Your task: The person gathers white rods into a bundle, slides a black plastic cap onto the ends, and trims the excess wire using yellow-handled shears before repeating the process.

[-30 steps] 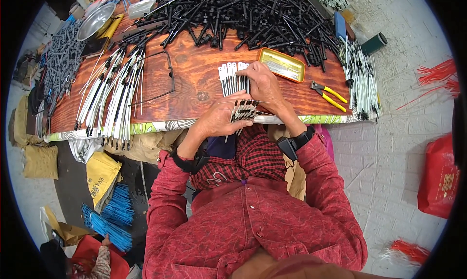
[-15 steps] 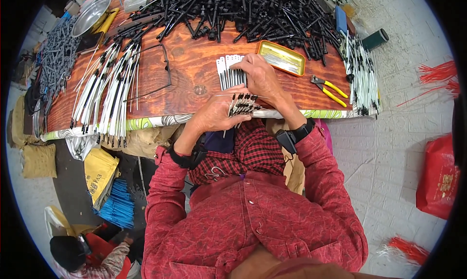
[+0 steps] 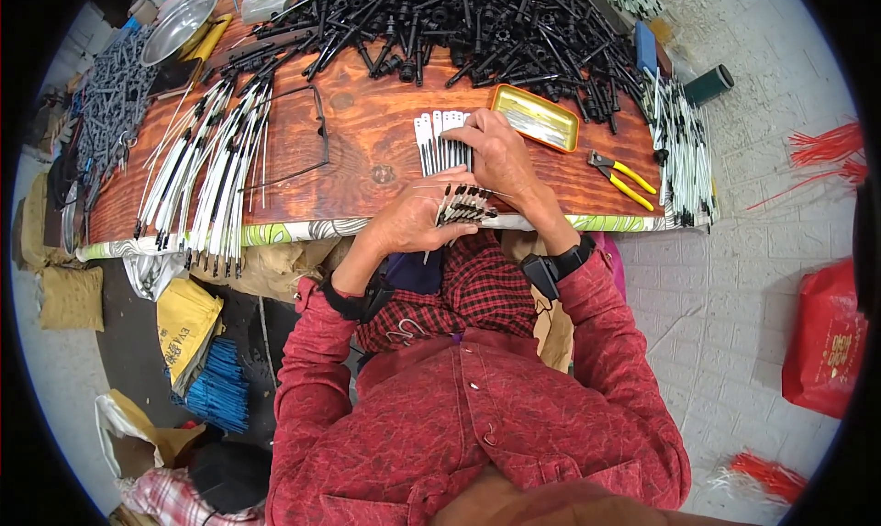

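Near the table's front edge, my left hand [image 3: 408, 219] is wrapped round a bundle of thin black-and-white strips [image 3: 426, 137]. Their flat white ends, with small dark holes, fan out above the fingers. Below the fingers, black-banded ends stick out over my palm. My right hand [image 3: 503, 165] is closed at the upper right of the bundle, thumb and fingertips bent against the white ends. Whether it pinches a single strip is hidden. To its upper right lies a shallow yellow tin [image 3: 575, 138] containing pale slender pieces. Yellow-handled pliers [image 3: 628, 179] lie farther right.
Black plastic parts [image 3: 477, 30] are heaped across the back. Eyeglasses [image 3: 322, 133] and white-black rods [image 3: 216, 173] lie left, beside grey parts [image 3: 101, 90]. More rods [image 3: 679, 150] hang over the right edge. Another person [image 3: 229, 478] is at lower left, near blue bundles [image 3: 216, 384].
The view has shifted slightly. Both my hands keep almost the same hold on the bundle. At lower left, the other person has bent over and moved right.
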`<action>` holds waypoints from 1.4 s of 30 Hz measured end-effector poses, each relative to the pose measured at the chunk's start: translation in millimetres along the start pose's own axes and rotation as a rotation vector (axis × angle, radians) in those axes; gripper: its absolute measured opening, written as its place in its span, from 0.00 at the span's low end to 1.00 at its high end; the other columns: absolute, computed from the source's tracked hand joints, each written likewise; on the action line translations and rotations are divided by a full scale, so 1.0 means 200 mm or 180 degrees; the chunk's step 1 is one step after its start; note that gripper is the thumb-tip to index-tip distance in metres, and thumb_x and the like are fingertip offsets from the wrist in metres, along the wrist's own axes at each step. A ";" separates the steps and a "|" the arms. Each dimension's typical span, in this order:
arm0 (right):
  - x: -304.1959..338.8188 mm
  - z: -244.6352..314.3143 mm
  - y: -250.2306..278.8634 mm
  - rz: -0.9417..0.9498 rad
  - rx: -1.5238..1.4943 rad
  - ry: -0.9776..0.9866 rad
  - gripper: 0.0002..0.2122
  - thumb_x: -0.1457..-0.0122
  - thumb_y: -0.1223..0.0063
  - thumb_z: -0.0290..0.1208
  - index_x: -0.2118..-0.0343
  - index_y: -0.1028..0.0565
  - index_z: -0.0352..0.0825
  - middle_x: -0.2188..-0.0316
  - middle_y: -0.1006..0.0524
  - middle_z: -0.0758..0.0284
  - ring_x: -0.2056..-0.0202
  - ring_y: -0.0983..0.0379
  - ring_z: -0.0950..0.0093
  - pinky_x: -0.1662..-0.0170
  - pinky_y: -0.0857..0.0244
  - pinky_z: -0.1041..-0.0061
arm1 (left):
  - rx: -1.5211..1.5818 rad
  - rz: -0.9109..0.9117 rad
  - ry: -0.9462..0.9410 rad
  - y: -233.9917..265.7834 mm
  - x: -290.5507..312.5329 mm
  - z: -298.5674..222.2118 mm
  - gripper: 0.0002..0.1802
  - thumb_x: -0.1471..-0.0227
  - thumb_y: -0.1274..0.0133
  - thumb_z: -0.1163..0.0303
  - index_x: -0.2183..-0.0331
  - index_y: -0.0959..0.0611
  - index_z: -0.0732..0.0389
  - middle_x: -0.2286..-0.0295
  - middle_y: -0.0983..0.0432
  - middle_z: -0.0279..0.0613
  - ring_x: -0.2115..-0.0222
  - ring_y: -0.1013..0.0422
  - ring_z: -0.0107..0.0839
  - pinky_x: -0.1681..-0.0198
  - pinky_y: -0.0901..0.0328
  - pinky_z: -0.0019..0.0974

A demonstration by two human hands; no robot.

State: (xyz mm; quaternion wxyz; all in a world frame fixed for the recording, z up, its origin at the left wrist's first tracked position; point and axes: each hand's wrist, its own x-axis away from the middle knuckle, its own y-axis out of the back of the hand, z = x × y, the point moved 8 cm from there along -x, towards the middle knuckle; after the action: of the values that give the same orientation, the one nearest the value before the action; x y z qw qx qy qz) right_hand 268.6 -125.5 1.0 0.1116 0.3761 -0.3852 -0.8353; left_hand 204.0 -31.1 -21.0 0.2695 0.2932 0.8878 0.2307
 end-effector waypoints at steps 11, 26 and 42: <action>-0.04 -0.05 -0.03 0.0236 -0.0398 0.0000 0.13 0.46 0.54 0.15 0.62 0.20 0.34 0.70 0.28 0.61 0.64 0.30 0.61 0.59 0.35 0.66 | 0.0153 0.0037 -0.0072 0.02 -0.01 -0.03 0.20 0.55 0.34 0.69 0.58 0.20 0.62 0.57 0.24 0.42 0.53 0.29 0.46 0.48 0.34 0.43; -0.05 -0.03 -0.06 0.0272 -0.0601 0.0049 0.06 0.46 0.48 0.22 0.65 0.24 0.35 0.67 0.27 0.61 0.61 0.29 0.60 0.57 0.34 0.65 | 0.0372 0.0020 0.0063 0.00 0.00 -0.04 0.12 0.62 0.37 0.78 0.69 0.18 0.60 0.63 0.21 0.34 0.54 0.27 0.40 0.41 0.38 0.47; -0.10 0.01 -0.08 0.0253 -0.0469 0.0311 0.10 0.47 0.54 0.14 0.63 0.26 0.34 0.67 0.27 0.62 0.62 0.29 0.61 0.59 0.34 0.65 | 0.0469 0.0072 0.0061 0.00 -0.01 -0.03 0.12 0.60 0.37 0.78 0.69 0.17 0.58 0.63 0.21 0.34 0.54 0.28 0.40 0.41 0.40 0.47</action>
State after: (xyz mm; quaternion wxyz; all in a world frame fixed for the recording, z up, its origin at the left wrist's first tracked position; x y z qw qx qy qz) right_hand 283.0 -104.6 1.8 0.1907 0.3916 -0.3314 -0.8369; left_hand 202.0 -33.1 -16.2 0.2361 0.3200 0.9015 0.1705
